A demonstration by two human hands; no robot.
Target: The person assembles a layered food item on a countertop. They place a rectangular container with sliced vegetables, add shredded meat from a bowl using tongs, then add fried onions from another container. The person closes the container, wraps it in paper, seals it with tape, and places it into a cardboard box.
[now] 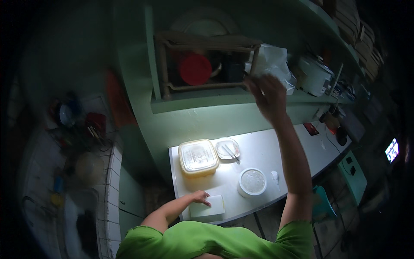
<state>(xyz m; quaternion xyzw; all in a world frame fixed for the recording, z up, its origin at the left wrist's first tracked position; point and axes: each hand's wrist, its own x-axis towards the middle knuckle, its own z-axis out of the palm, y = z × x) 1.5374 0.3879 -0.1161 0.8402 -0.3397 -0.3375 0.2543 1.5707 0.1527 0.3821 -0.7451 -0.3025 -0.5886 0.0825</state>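
Note:
My left hand [201,198] rests on a flat white rectangular box [214,206] at the table's front edge, its thumb and fingers spread on the top. My right hand [269,95] is raised high in front of the shelf, beside a wooden rack [207,86] and a clear plastic bag [276,60]. Its fingers are bent in, in shadow; a small dark thing shows at their tips, too dim to name. Between the hands stand a square lidded plastic tub [199,156], a round white lidded tub [252,182], and a small dish [225,145] with cutlery [232,153] across it.
A red round container [195,69] sits in the rack. Farther right on the shelf stands a white rice cooker [314,75]. A tiled counter with a sink [82,220] lies left. A teal plastic chair [323,205] stands right of the white table [295,151].

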